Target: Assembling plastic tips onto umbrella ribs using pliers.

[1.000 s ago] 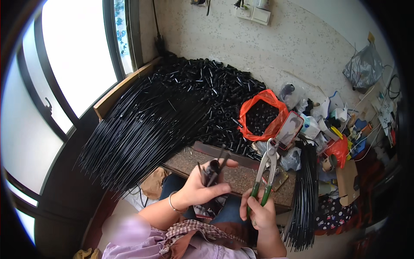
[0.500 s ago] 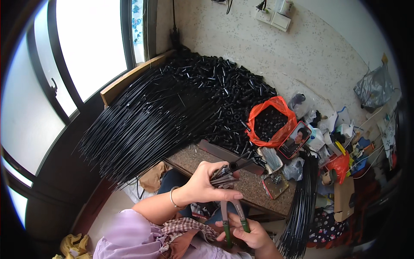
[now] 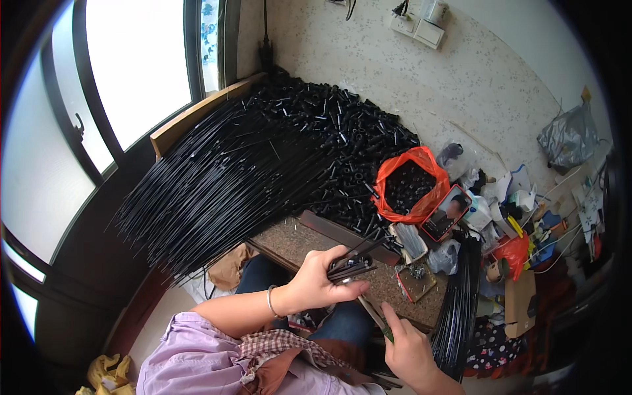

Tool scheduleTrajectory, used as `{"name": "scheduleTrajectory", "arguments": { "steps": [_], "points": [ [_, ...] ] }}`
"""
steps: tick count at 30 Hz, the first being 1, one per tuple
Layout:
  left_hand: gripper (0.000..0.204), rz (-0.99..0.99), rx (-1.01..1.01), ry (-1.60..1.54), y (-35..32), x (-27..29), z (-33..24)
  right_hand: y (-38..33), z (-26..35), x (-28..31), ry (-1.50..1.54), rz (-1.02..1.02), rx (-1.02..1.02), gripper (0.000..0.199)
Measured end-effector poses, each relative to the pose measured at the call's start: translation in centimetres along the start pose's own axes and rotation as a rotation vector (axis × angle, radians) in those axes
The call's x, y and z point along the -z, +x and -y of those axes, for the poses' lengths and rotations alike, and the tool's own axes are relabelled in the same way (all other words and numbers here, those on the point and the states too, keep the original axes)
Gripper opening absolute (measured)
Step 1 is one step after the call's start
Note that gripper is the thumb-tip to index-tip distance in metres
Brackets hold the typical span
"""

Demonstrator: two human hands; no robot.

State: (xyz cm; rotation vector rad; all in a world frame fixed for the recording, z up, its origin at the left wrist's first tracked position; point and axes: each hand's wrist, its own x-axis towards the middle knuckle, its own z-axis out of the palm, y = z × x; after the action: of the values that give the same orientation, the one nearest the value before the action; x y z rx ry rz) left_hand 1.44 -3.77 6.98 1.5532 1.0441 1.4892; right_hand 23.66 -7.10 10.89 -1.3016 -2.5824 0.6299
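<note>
My left hand [image 3: 315, 283] is closed around a small bundle of dark thin strips [image 3: 352, 268], held above the near edge of the speckled table [image 3: 283, 236]. To its right, my right hand [image 3: 409, 355] grips green-handled pliers [image 3: 376, 315], its index finger lying along a handle. The plier jaws reach up by my left thumb; whether they bite on a strip is hidden. Behind my hands a large heap of long thin black rods [image 3: 204, 187] covers the left of the table. Many short black tubes [image 3: 355, 141] are piled behind them.
A red plastic bag [image 3: 431, 163] of small black parts stands at right, beside a propped phone [image 3: 446, 214]. A small tray [image 3: 416, 280] lies nearer me. More black rods [image 3: 457, 309] hang off the table's right end. Clutter and a cardboard box [image 3: 520, 306] sit farther right.
My right hand has moved right and turned, and the pliers now slant with their handles closer together. The bundle in my left hand has tilted and turned slightly.
</note>
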Motion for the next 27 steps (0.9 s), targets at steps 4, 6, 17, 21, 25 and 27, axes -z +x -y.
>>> {"name": "scheduleTrajectory", "arguments": {
  "steps": [4,6,17,21,25,27],
  "points": [
    [0.034,0.009,0.012,-0.067,0.3,0.1,-0.5,-0.1,-0.8,-2.4,0.322,-0.047,-0.075,0.044],
    [0.041,0.016,-0.091,-0.101,0.2,0.3,-1.4,0.1,-1.6,-4.1,0.596,-0.038,0.05,0.045],
    [0.038,-0.19,-0.065,-0.273,-0.6,-0.5,-1.3,0.4,0.6,-5.6,0.299,-0.34,0.194,0.038],
    [0.034,-0.227,-0.135,-0.205,-0.5,-1.2,-1.0,0.2,1.5,-6.1,0.415,-0.285,0.076,0.038],
    [0.03,-0.162,-0.139,-0.194,-0.5,-0.7,-1.2,0.1,0.8,-6.1,0.392,-0.29,0.074,0.042],
    [0.029,-0.1,-0.101,-0.29,-0.1,-0.4,-1.2,1.1,-0.4,-4.8,0.366,-0.234,0.118,0.041]
  ]
}}
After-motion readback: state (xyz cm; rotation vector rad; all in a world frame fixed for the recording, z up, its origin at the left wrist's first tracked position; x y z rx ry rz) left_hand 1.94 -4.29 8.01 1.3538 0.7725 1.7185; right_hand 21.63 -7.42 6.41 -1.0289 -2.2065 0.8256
